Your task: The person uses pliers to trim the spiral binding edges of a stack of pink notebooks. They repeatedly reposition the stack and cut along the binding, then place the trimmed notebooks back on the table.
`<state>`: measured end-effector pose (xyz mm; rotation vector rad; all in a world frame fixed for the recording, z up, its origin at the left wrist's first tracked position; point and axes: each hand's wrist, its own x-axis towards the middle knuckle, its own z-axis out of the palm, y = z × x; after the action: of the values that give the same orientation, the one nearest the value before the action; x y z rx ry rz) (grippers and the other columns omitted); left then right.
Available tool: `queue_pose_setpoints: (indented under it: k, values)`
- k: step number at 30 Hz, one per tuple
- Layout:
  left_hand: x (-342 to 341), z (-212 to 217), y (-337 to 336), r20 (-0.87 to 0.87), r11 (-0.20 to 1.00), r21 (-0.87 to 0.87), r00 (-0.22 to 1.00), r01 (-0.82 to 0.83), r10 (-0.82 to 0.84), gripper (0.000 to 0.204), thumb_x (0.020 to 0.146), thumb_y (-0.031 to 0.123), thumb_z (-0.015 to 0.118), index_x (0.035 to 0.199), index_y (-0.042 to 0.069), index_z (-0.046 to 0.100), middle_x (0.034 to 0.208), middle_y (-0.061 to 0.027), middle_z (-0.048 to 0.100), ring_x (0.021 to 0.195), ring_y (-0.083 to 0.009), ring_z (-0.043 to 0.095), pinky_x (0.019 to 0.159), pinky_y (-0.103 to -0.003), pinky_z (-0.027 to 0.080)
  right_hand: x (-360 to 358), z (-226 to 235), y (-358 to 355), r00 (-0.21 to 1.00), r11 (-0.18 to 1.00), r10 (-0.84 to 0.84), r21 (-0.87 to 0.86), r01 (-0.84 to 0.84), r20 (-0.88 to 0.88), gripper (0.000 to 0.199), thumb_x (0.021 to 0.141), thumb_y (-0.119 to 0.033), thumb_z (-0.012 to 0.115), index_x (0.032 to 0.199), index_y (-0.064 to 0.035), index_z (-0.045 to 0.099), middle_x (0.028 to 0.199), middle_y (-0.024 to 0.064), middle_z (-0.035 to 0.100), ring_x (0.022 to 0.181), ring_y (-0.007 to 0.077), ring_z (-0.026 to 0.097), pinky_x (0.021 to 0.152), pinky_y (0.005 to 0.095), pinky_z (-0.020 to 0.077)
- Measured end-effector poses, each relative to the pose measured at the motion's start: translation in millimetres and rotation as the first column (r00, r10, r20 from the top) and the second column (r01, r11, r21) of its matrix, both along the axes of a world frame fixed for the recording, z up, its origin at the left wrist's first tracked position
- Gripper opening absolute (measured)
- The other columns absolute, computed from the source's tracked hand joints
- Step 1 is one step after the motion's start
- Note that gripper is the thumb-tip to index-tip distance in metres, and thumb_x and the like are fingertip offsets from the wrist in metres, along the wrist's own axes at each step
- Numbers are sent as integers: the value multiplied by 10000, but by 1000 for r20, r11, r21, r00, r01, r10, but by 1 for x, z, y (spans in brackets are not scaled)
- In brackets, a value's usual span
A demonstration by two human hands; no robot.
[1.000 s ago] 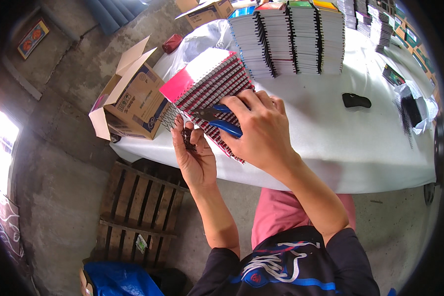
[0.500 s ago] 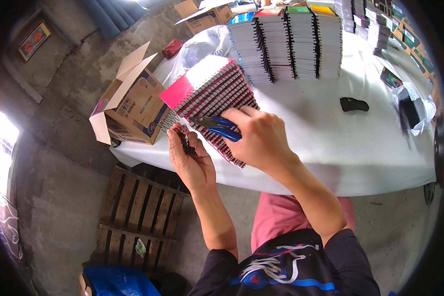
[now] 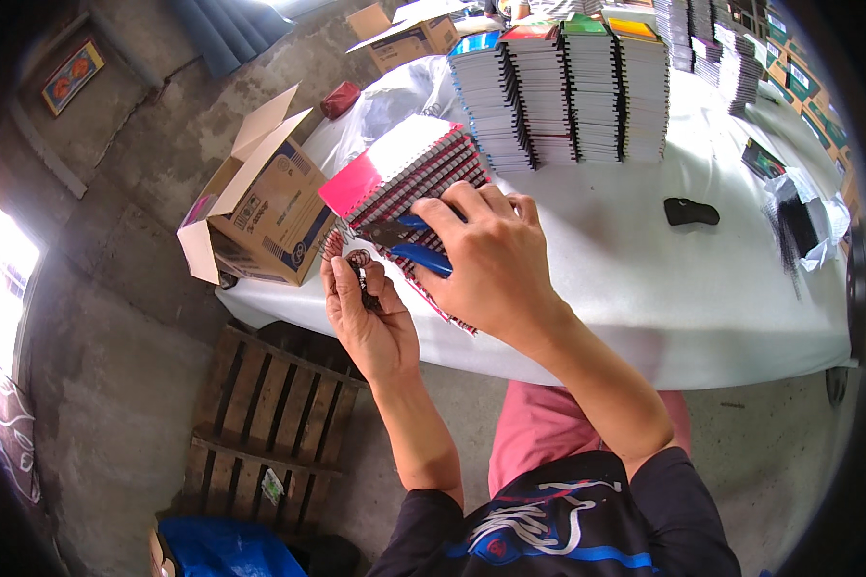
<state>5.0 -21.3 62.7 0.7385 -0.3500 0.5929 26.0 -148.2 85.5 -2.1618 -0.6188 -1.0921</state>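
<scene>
My right hand is wrapped round a pair of cutting pliers with blue handles, which are spread apart. The dark jaws point left and sit just above my left hand. Curled fingers of that hand hold a bunch of dark spiral binding wire, its loops partly hidden by the thumb and fingers. Whether the jaws touch the wire I cannot tell. Behind both hands leans a stack of spiral-bound notebooks with a pink-red cover on top and the bound edges toward me.
An open cardboard box stands left of the notebooks. Tall stacks of bound books rise at the back of the white-covered table. To the right lie a small black object and a plastic-wrapped black bundle. A wooden pallet is below left.
My right hand has shifted a little left with the pliers, and the handles are wider apart. The jaws are now nearer the wire above my left fingertips. My left hand has barely moved.
</scene>
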Motion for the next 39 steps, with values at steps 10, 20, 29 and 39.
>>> queue_pose_setpoints:
  k: [10, 20, 29, 39]
  values:
    - [2, -1, -4, -44, 999, -13, 998, -51, 51, 241, 963, 178, 488, 1132, 7, 505, 831, -29, 517, 693, -56, 462, 518, -148, 399, 4, -6, -4, 990, 995, 99, 24, -97, -97, 222, 701, -224, 702, 862, -84, 639, 733, 86, 622, 675, 264, 650, 584, 394, 519]
    - [-4, 10, 9, -53, 796, -552, 942, 249, -331, 271, 937, 173, 517, 1093, -48, 538, 944, -117, 537, 720, -124, 436, 514, -177, 368, 0, -7, -19, 985, 991, 120, 76, -112, -122, 406, 646, -127, 732, 1034, -124, 612, 938, 44, 601, 954, 227, 569, 823, 371, 381]
    - [0, 11, 20, 4, 997, 61, 999, -54, 54, 314, 932, 237, 554, 1167, 28, 551, 835, -17, 527, 613, -40, 408, 378, -144, 273, -2, 5, -11, 998, 998, 59, 36, -58, -34, 440, 640, -165, 742, 1056, -139, 603, 932, 42, 584, 940, 224, 564, 811, 377, 374]
    - [-1, 18, 3, -54, 873, 347, 922, -343, 384, 301, 887, 132, 623, 1144, -16, 575, 708, 35, 505, 526, 0, 396, 372, -141, 264, 0, 8, -5, 1000, 1000, 4, 9, -4, 3, 409, 657, -245, 755, 1023, -128, 616, 915, 48, 590, 899, 222, 575, 790, 395, 379]
